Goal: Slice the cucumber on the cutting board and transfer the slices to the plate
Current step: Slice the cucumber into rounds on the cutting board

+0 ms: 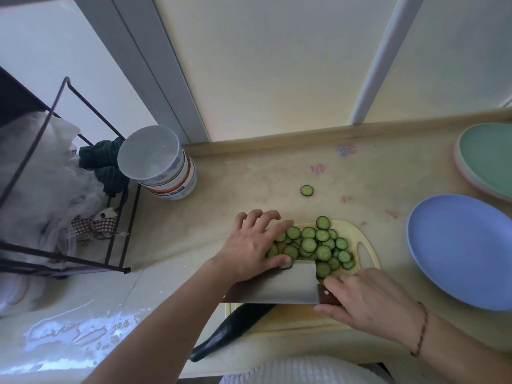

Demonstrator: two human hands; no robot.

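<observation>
The left hand (253, 245) lies flat over the near-left edge of the slices (315, 246), fingers straight and slightly spread, thumb tip touching 1 slice right at the knife (279, 284) blade — it looks like a herding move, crowding the pile toward the steel. The right hand (371, 303) curls around the wooden handle, fingers wrapped over the top, holding the broad blade low and nearly flat on the cutting board (365, 245). That angle reads as a scoop, not a cut: blade as shovel, palm as pusher. The slices sit heaped in overlapping rounds on the far half of the board, and 1 stray slice (306, 190) has escaped onto the counter (249, 176) beyond it. The uncut cucumber (235, 331), dark and long, lies on the near edge of the board, its tip hanging off toward the person, parked clear of the work. The blue plate (460, 250) waits just right of the board — empty so far, so by my reckoning the transfer has not begun. Behind it sits a green plate (487, 159); a stack of bowls (160, 164) stands far left beside a wire rack (55, 189).
</observation>
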